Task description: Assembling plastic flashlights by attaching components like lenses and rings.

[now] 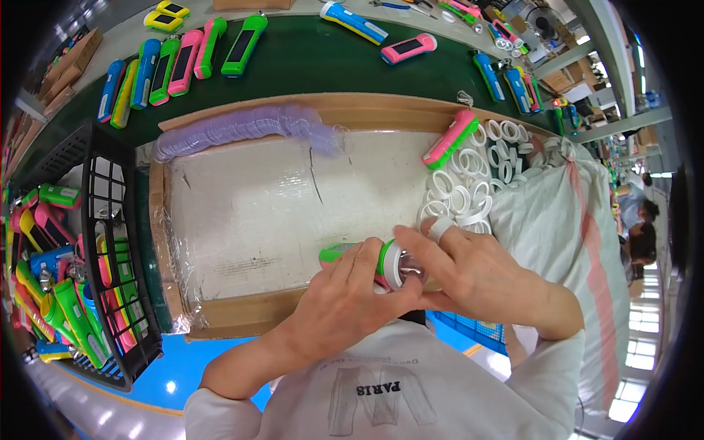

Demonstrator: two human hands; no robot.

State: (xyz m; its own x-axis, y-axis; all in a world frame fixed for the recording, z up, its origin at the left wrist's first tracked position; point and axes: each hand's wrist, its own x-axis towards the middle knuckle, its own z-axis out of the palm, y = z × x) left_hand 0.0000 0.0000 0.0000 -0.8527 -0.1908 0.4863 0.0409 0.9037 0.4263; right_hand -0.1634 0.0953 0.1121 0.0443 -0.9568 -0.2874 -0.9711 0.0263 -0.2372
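Close to my body, my left hand [341, 293] is closed around a green and pink flashlight [334, 254], its head pointing right. A white ring [392, 265] sits around that head, and a shiny reflector shows inside it. My right hand [477, 268] curls over the head end, thumb and fingers touching it. A white band circles one right finger; whether it is tape or a loose ring I cannot tell. Just beyond that hand lies a pile of white rings [469, 165], with another pink and green flashlight [450, 141] resting against it.
A shallow cardboard tray [257, 205] lies before me, a row of clear purplish discs [242, 128] along its far side. Flashlights line the green table [308, 62]. A black crate [110, 220] of flashlights stands left; a white woven sack [557, 242] bulges at right. People sit farther right.
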